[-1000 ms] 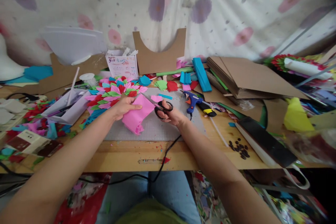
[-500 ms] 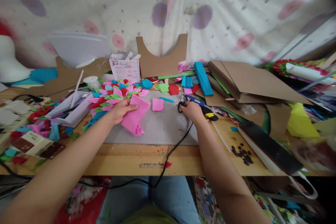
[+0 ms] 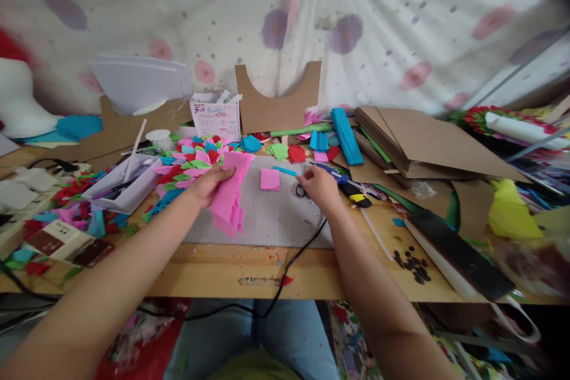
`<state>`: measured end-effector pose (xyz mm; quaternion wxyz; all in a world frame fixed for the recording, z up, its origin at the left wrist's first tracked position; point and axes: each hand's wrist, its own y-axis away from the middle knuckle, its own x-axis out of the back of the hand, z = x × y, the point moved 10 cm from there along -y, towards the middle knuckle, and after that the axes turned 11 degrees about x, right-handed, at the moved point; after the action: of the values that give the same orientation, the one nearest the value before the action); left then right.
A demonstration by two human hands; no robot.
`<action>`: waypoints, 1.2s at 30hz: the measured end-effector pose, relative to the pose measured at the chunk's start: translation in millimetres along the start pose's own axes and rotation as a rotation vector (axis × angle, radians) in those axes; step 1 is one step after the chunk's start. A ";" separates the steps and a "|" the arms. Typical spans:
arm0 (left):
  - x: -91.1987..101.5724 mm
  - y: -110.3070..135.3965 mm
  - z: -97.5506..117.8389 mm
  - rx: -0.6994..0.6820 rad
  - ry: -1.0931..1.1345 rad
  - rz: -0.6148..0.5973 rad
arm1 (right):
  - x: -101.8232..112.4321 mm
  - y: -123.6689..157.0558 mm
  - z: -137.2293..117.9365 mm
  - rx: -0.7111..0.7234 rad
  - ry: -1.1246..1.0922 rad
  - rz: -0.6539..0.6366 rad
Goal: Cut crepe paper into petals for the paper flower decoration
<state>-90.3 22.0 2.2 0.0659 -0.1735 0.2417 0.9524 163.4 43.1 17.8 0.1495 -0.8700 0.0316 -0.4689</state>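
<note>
My left hand (image 3: 211, 186) is closed on the edge of a folded stack of pink crepe paper (image 3: 234, 193), which hangs down with ruffled lower edges, raised over the grey cutting mat (image 3: 262, 225). Toward the right of the mat, my right hand (image 3: 319, 187) has its fingers bent over black-handled scissors (image 3: 300, 191). One handle loop shows below the fingertips; the hand mostly hides the rest. Close to these fingertips lies a thin blue paper strip (image 3: 285, 171). A small square pink paper stack (image 3: 269, 179) rests on the mat between both hands.
A blue glue gun (image 3: 332, 173) and a yellow-black cutter (image 3: 356, 195) lie right of my right hand. Colourful paper petals (image 3: 200, 157) and a white box (image 3: 122, 187) are at left. Cardboard sheets (image 3: 427, 142) are stacked at right. A black cable (image 3: 298, 261) crosses the table edge.
My right hand has shifted left, and the scissors' handle loop has moved left and nearer me. The pink paper in my left hand has turned more upright and edge-on.
</note>
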 end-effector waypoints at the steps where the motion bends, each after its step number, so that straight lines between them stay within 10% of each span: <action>1: -1.3 -0.9 -1.0 -0.004 -0.024 0.016 | -6.5 0.5 -9.8 0.033 -0.206 0.009; 5: -9.6 -3.4 3.7 -0.127 -0.109 0.118 | -52.6 9.9 -61.4 0.053 -1.079 -0.182; 9: -20.3 -3.6 9.5 -0.271 -0.168 0.216 | -69.9 17.1 -86.8 0.019 -1.353 -0.217; 19: -31.0 -4.6 3.1 -0.376 -0.116 0.295 | -63.5 14.2 -58.5 -0.074 -1.308 0.046; 26: -46.3 -8.3 -3.3 -0.266 -0.269 0.072 | -45.2 7.3 -48.8 0.006 -1.266 0.154; 36: -40.2 -7.3 -14.0 -0.100 -0.214 0.019 | -0.3 14.8 -57.6 0.371 -0.853 0.275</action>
<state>-47.1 20.0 2.1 0.0734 -0.0714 0.1870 0.9770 117.0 15.8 43.0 0.3624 -0.9310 -0.0020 -0.0438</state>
